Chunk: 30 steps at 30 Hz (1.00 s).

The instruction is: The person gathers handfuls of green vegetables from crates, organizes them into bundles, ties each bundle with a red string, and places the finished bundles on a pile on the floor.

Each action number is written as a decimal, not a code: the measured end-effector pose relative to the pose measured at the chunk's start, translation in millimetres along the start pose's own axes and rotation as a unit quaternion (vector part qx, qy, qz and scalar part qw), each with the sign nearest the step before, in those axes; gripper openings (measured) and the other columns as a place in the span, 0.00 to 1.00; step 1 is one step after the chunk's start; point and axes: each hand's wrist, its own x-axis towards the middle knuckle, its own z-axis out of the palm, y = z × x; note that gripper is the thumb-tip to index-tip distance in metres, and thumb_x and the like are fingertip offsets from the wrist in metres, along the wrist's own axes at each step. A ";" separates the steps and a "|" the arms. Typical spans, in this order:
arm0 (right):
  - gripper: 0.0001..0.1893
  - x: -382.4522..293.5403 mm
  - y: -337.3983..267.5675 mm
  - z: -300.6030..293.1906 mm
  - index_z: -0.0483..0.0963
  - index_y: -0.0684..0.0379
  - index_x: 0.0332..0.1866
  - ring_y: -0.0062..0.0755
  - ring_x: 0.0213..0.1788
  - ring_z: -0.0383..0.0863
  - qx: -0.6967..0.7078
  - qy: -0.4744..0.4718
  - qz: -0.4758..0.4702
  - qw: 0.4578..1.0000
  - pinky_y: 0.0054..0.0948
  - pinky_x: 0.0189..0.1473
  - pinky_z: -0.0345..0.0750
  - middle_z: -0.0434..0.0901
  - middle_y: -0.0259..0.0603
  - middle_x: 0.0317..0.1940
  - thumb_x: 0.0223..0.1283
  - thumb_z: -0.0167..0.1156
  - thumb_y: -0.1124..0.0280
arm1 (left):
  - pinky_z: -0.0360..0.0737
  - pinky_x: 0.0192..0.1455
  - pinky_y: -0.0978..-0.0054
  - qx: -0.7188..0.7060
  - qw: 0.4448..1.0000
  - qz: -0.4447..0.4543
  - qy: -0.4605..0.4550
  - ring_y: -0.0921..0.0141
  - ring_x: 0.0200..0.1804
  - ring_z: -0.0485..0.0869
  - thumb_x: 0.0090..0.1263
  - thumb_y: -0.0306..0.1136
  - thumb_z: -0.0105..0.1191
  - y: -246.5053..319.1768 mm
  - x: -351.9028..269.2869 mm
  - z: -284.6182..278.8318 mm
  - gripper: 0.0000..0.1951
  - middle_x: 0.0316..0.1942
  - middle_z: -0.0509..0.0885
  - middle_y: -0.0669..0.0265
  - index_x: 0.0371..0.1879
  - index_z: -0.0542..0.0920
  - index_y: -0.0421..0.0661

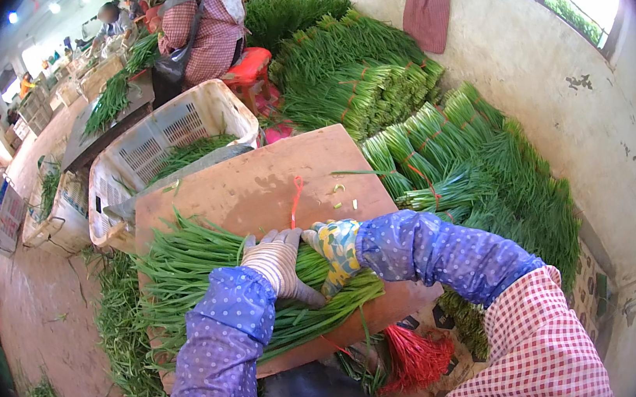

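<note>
A loose bundle of long green garlic chives (202, 270) lies across a brown board (325, 162) in front of me. My left hand (278, 265), in a striped glove, spans the bundle's middle with the thumb on the near side. Close beside it, my right hand (339, 252) grips the bundle nearer its stem ends, in a yellow and blue patterned glove. A red tie (296, 201) with a looped end sticks out past my fingertips; a red strand also shows at the board's near side. The bundle hides whatever joins them.
Tied chive bundles (424, 145) are piled at right against the wall. A white plastic crate (168, 124) stands beyond the board, near a person on a red stool (249, 68). Red ties (415, 358) hang below the near edge. Loose greens (131, 337) lie at left.
</note>
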 end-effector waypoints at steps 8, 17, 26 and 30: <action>0.28 69.9 78.5 -45.3 0.69 0.49 0.62 0.49 0.65 0.66 -0.073 0.128 0.033 0.989 0.36 0.64 0.65 0.59 0.45 0.68 0.56 0.61 0.53 | 0.50 0.70 0.48 0.007 1.000 0.004 -0.004 0.57 0.66 0.65 0.27 0.63 0.70 -0.1 6.8 3.2 0.58 0.60 0.71 0.52 0.62 0.65 0.40; 0.18 89.4 134.9 -23.9 0.76 0.49 0.51 0.47 0.58 0.72 -0.094 0.095 0.038 0.990 0.38 0.56 0.72 0.68 0.47 0.59 0.58 0.56 0.57 | 0.51 0.70 0.46 0.014 1.000 0.009 -0.005 0.57 0.64 0.67 0.27 0.65 0.69 -5.6 6.6 6.2 0.59 0.59 0.72 0.53 0.61 0.65 0.41; 0.11 -31.2 32.6 -73.2 0.79 0.51 0.43 0.44 0.41 0.80 -0.146 0.042 0.090 0.984 0.38 0.44 0.76 0.82 0.44 0.36 0.54 0.58 0.65 | 0.49 0.72 0.55 -0.001 0.999 -0.031 -0.020 0.56 0.65 0.67 0.27 0.62 0.72 12.5 -9.2 -12.0 0.59 0.60 0.71 0.50 0.62 0.64 0.41; 0.12 -48.5 35.4 -54.7 0.79 0.53 0.43 0.44 0.41 0.80 -0.020 0.108 -0.003 0.994 0.36 0.45 0.77 0.81 0.45 0.35 0.53 0.57 0.65 | 0.50 0.71 0.54 -0.011 0.998 0.001 0.059 0.55 0.66 0.66 0.27 0.64 0.71 7.1 -0.9 8.0 0.59 0.63 0.68 0.51 0.63 0.64 0.42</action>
